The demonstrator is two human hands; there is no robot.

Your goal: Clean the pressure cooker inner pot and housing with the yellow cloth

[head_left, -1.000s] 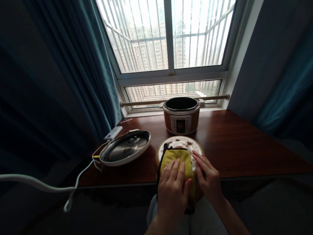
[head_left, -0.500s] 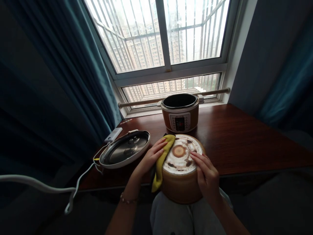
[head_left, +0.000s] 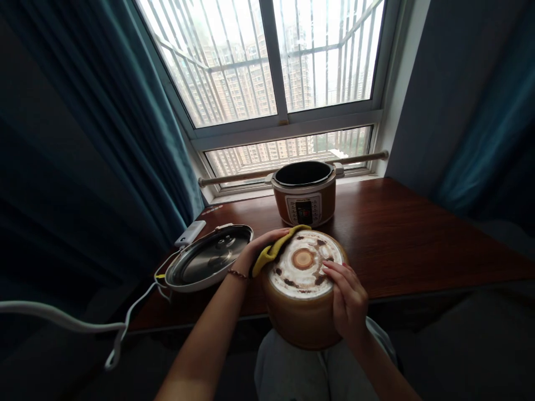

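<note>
An upturned brown inner pot point(head_left: 303, 317) rests on my lap against the table edge, its whitish, stained base facing up. My left hand point(head_left: 267, 240) presses a yellow cloth point(head_left: 273, 249) to the pot's far left side; its fingertips are partly hidden behind the cloth. On the right, my right hand point(head_left: 350, 295) grips the pot, with fingers laid over the edge of the base and the thumb down its side.
Behind the pot stands a brown and white electric cooker point(head_left: 304, 192) with a control panel. A lid point(head_left: 211, 256) lies underside up at the left, beside a white power strip point(head_left: 190, 233) and cable point(head_left: 62, 317). The wooden table point(head_left: 401, 234) reaches the window.
My left hand has slid the yellow cloth forward around the pot's rim toward its far side. The right hand keeps its place on the pot. The view has shifted slightly.
</note>
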